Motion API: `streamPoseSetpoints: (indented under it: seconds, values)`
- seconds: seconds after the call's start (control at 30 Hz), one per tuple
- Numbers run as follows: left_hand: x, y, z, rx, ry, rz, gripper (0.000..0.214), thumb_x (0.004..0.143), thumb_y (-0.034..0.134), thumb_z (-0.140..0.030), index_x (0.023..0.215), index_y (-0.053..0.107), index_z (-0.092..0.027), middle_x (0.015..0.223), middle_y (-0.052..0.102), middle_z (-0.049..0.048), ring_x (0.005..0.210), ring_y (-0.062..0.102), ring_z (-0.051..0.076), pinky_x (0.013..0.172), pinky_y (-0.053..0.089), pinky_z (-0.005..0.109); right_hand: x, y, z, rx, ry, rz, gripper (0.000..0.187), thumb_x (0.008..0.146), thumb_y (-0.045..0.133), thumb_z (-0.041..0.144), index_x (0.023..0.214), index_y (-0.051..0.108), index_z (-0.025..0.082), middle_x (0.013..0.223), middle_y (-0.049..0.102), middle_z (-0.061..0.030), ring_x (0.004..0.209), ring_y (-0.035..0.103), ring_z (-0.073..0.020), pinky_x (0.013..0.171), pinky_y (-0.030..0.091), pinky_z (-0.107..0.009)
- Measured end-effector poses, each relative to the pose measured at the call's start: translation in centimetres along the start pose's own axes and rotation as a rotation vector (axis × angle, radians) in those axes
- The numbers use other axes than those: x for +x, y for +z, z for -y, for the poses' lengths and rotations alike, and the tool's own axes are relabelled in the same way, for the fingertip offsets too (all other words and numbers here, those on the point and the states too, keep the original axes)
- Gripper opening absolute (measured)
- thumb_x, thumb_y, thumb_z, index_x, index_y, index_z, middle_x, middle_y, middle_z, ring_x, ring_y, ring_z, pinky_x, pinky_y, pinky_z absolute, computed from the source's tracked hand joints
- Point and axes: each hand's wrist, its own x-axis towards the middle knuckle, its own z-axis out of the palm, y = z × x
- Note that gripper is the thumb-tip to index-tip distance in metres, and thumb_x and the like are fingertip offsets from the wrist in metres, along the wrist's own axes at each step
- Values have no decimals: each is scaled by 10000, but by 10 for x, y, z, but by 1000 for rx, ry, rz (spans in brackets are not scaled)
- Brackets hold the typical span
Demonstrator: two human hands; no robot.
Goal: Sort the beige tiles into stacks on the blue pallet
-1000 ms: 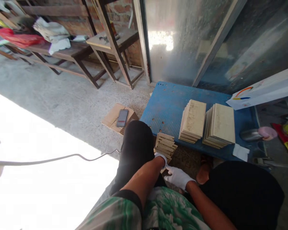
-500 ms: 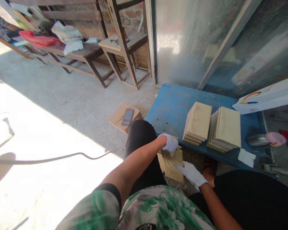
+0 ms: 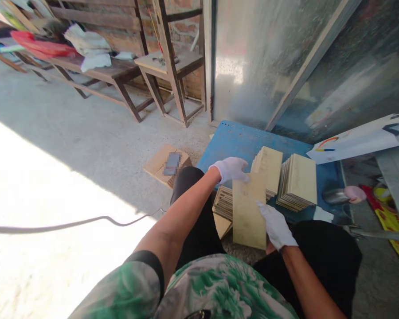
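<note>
White cotton gloves: both hands wear them, and the bare forearms run out from a green-and-white patterned shirt (image 3: 219,292).

Left hand: the left hand (image 3: 230,170) sits at the top edge of a cream rectangular tile (image 3: 249,210), its fingers (image 3: 242,166) spread and reaching over that edge.

Right hand: the right hand (image 3: 275,226) lies along the tile's lower right side, its fingers (image 3: 262,207) pressed against the edge.

Grip: narrow, with the single tile held between both gloves.

Tile position: it is tilted up above the person's lap, in front of the blue board and overlapping the view of the stacks.

Nearby stacks: a low stack of tiles (image 3: 223,203) sits just beside the tile's left edge, at the near edge of a blue perforated board (image 3: 232,141). Two taller leaning stacks (image 3: 269,166) (image 3: 297,182) stand on the board, side by side and touching.

Floor: a flattened cardboard piece (image 3: 159,166) carries a blurred object (image 3: 172,164) on concrete, and a grey cable (image 3: 69,220) crosses the sunlit patch.

Behind: a frosted glass panel (image 3: 269,62) stands behind the board. Wooden benches (image 3: 119,73) hold white cloths (image 3: 88,48) and a red bag (image 3: 41,48) against a brick wall (image 3: 182,26).
</note>
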Motion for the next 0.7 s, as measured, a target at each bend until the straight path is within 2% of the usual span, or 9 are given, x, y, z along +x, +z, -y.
streamPoseSetpoints:
  seconds: [0.07,0.1,0.17,0.23,0.37,0.53,0.63,0.7]
  values:
    - [-13,9,7,-104,-103,-216,598,803,637,-428,1310,529,-131,1231,633,90,1069,608,206,887,455,246,1,-4,12,117,-8,-17,579,694,727,597,1030,687,127,1048,705,-103,974,660,-253,835,542,-336]
    - [-20,17,10,-166,-172,-278,633,822,604,-477,1343,494,-133,1255,620,100,1097,603,214,908,452,257,1,-5,19,182,-16,-20,563,697,737,574,1048,680,137,1065,703,-98,1001,656,-252,849,542,-337]
    - [-35,38,13,-256,-244,-275,787,771,632,-557,1389,430,-113,1268,612,132,1129,595,252,923,455,282,0,-2,35,263,-51,-49,535,698,746,548,1050,674,151,1060,706,-93,1019,655,-253,865,546,-345]
    - [-47,61,11,-338,-264,-256,909,763,625,-582,1465,299,-105,1302,588,148,1160,583,256,942,447,284,0,3,50,313,-85,-93,528,686,754,535,1034,671,147,1037,711,-100,1008,661,-257,878,545,-359]
    - [-56,95,-6,-369,-327,-232,1176,687,653,-646,1523,50,-81,1318,555,194,1217,540,303,970,434,325,2,14,64,284,-96,-116,558,694,734,546,1055,664,126,1005,715,-112,970,671,-262,852,552,-376]
    - [-41,114,-26,-384,-319,-282,1405,545,717,-697,1509,-95,-75,1462,362,236,1308,448,327,1035,388,338,5,25,62,312,-98,-82,540,635,782,531,975,689,122,955,715,-106,863,681,-243,747,562,-331]
    - [-31,118,-30,-358,-298,-257,1550,403,792,-656,1486,-121,-28,1525,178,271,1401,292,354,1108,306,351,11,32,64,345,-7,-101,539,597,805,512,952,691,123,861,711,-86,745,673,-225,648,546,-313]
    - [-23,119,-28,-352,-303,-235,1565,359,820,-604,1484,-105,-28,1535,124,274,1420,241,365,1127,276,360,20,35,64,301,19,-111,533,604,787,527,942,696,124,793,699,-67,695,657,-215,611,525,-303]
